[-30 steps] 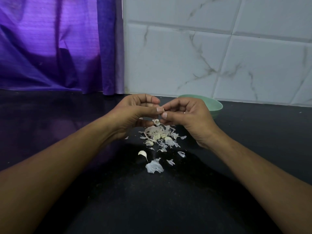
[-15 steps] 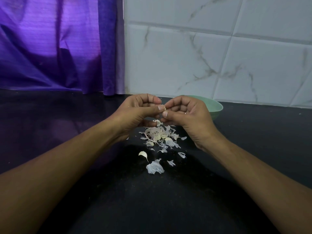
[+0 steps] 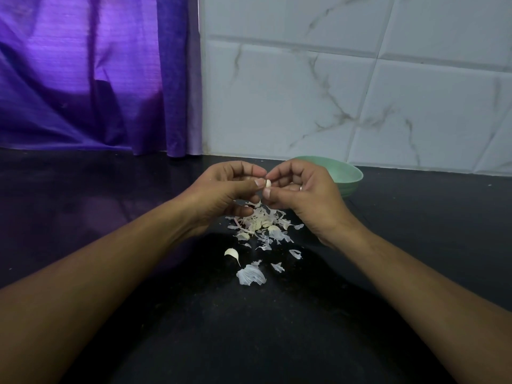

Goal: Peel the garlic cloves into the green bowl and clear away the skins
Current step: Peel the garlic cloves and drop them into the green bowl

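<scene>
1. Both hands meet at the centre of the frame. The left hand [image 3: 221, 189] pinches a garlic clove [image 3: 268, 184] between thumb and forefinger. The right hand [image 3: 302, 192] pinches the same clove from the opposite side, its other fingers curled.
2. Clove position: held in the air directly above the pile of skins [image 3: 260, 221] on the black countertop [image 3: 194, 328].
3. Bowl position: the green bowl [image 3: 352, 173] stands behind the right hand, partly hidden by it, at the foot of the tiled wall [image 3: 360, 92]. Its contents cannot be seen.
4. Step in hand, as judged: stripping skin from the held clove. Steady the clove with one hand, lift the papery skin at one end with the other thumbnail, and pull along the length.
5. Release skin over the existing pile, so clearing needs one sweep.
6. Check for clinging inner film before dropping the clove into the bowl.
7. Remaining work: a loose clove [image 3: 232, 253] lies lower left of the pile, and a large skin fragment [image 3: 250, 274] lies below it.
</scene>
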### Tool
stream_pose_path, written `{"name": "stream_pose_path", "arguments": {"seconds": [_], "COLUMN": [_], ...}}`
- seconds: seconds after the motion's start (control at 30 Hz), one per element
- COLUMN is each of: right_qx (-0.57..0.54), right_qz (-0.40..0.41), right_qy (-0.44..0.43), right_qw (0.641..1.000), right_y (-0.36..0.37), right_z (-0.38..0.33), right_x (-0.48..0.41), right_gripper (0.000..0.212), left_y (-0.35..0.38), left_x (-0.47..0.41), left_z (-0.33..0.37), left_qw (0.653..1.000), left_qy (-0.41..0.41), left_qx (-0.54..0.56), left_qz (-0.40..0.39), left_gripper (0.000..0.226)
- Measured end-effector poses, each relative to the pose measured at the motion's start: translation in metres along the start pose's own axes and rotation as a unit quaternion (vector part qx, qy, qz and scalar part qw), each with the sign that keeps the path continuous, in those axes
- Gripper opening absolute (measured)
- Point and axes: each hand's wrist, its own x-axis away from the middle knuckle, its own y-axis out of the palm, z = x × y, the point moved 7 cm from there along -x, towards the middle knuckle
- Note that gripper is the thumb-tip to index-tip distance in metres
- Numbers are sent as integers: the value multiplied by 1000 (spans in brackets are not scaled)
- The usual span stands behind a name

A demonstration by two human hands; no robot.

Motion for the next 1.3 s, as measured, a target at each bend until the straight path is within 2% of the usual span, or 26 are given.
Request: {"name": "stream_pose_path", "arguments": {"seconds": [0.13,0.27,0.47,0.63,0.8,1.03,1.13,1.3], "right_qx": [-5,-5,-34,-83,-110,-91,-72,-69], "right_qz": [3,-4,0,1,5,7,8,-2], "right_qy": [-16,-28,-5,35,59,66,58,45], "right_qw": [1000,1000,999,996,992,994,996,997], "right_y": [-1,0,-1,0,-2,-4,-5,-2], "right_z": [-4,-5,-4,1,6,5,3,-1], "right_x": [1,1,2,4,2,2,2,2], "right_gripper": [19,19,17,21,20,20,17,17], "left_y": [-1,-4,-7,-3,0,-6,-4,-5], "left_x": [1,1,1,1,2,2,3,2], "left_z": [2,3,7,9,12,16,16,15], "left_qw": [999,998,998,992,986,972,973,988], "left_qy": [11,15,30,59,84,125,129,98], "left_qx": [-44,-53,-52,-107,-140,-193,-188,-114], "left_qz": [-3,10,26,22,20,40,35,34], "left_gripper": [27,18,30,13,16,10,13,17]}}
